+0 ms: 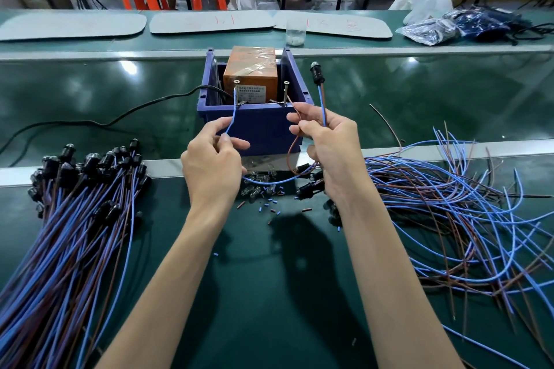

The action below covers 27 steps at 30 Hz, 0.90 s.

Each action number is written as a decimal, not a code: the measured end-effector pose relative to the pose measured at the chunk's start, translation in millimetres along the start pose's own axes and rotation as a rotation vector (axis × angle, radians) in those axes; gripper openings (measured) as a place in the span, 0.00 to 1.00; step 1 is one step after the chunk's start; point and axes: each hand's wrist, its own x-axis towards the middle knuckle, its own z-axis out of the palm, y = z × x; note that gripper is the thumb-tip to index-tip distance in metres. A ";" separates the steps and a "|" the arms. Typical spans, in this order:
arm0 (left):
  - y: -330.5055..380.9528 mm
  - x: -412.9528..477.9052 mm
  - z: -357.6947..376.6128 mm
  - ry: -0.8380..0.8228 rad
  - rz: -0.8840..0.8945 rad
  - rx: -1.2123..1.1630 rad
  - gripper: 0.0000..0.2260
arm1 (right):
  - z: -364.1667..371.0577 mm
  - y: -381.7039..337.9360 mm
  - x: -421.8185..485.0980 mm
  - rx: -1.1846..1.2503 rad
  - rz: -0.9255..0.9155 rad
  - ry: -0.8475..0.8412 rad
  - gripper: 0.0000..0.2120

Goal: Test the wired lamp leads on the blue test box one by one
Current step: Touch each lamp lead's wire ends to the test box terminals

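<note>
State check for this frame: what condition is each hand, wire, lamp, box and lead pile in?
left hand: pinches the blue wire.
blue wire: raised, tip at the left screw.
right hand: grips the brown wire and a second lead.
brown wire: tip at the right screw.
second lead's lamp: upright, glow unclear.
blue test box: upright, open top.
left bundle: aligned.
right pile: tangled.
</note>
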 end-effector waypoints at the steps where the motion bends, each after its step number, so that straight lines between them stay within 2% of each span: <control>1: 0.4 -0.5 0.1 0.002 -0.001 0.008 0.15 | -0.2 -0.4 0.1 -0.002 0.003 0.002 0.14; 27: 6.7 -7.2 0.3 -0.039 -0.055 0.084 0.16 | -3.1 -4.2 0.2 0.028 0.048 0.042 0.15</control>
